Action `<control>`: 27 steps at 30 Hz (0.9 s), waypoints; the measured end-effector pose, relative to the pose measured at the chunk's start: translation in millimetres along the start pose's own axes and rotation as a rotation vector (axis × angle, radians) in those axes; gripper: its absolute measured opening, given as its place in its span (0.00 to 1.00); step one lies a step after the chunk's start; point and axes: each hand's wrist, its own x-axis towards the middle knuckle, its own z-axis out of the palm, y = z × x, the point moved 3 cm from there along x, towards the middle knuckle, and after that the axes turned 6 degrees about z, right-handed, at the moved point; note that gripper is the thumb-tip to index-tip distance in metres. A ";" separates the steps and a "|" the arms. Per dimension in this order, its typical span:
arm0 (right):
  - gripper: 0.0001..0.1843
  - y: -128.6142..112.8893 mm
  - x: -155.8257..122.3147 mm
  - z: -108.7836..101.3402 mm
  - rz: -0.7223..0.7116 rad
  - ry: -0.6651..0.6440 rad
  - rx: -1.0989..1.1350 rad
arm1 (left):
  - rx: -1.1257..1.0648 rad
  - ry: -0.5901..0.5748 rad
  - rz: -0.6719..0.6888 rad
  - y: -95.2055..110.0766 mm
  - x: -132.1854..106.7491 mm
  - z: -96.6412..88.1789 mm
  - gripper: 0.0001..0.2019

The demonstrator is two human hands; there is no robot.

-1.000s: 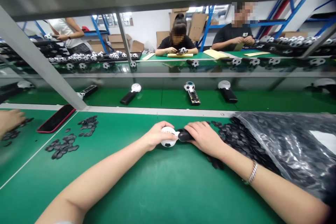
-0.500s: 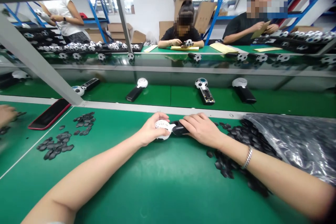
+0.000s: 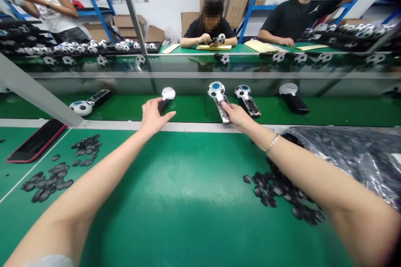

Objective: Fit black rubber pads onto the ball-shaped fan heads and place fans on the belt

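Beyond the far edge of the green table [image 3: 188,200], your left hand [image 3: 155,116], thumb spread, meets a white-headed device [image 3: 168,93]; your right hand [image 3: 236,114] grips an open-backed football-headed device [image 3: 219,101]. Black pieces [image 3: 50,181] lie short of that edge.

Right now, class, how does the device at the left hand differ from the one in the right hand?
The left-hand device has a white head; the right-hand device has black patches and a blue centre on its white one. The left-hand device's visible handle is plain black; the right-hand device's handle shows inner parts. Both have a rounded head on a handle.
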 end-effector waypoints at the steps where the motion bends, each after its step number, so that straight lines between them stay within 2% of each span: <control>1: 0.24 1.1 15.4 0.3 0.044 0.024 -0.006 | 0.105 -0.024 -0.008 -5.8 11.5 4.2 0.34; 4: 0.23 6.9 49.1 -5.8 0.129 0.086 -0.090 | 0.248 -0.167 -0.142 -22.9 39.3 21.2 0.36; 7: 0.17 12.1 54.5 -25.2 0.148 0.129 -0.170 | 0.248 -0.306 -0.261 -33.5 55.9 34.5 0.33; 9: 0.14 13.4 37.9 -42.7 0.092 0.151 -0.191 | 0.224 -0.346 -0.247 -33.1 61.3 36.7 0.29; 11: 0.16 14.4 4.7 -58.5 -0.024 0.120 -0.189 | 0.198 -0.366 -0.210 -26.7 59.8 33.0 0.28; 12: 0.15 15.5 -17.1 -63.8 -0.098 0.063 -0.181 | 0.184 -0.372 -0.188 -21.2 55.8 29.3 0.28; 15: 0.11 22.1 -93.4 -66.6 -0.378 -0.237 -0.165 | 0.115 -0.402 -0.085 4.4 28.8 13.6 0.29; 16: 0.12 26.3 -117.2 -65.4 -0.436 -0.288 -0.192 | 0.082 -0.420 -0.036 15.2 15.0 8.0 0.30; 19: 0.15 40.6 -167.1 -57.9 -0.476 -0.277 -0.302 | 0.029 -0.517 0.132 49.2 -35.5 -5.6 0.30; 23: 0.09 48.4 -185.2 -46.5 -0.453 -0.252 -0.351 | 0.083 -0.688 0.242 80.0 -100.5 -12.9 0.28; 25: 0.07 47.9 -183.6 -45.0 -0.434 -0.263 -0.337 | 0.101 -0.736 0.245 87.6 -121.4 -14.0 0.27; 27: 0.06 47.3 -180.7 -46.3 -0.410 -0.273 -0.335 | 0.111 -0.760 0.259 92.9 -131.9 -13.8 0.28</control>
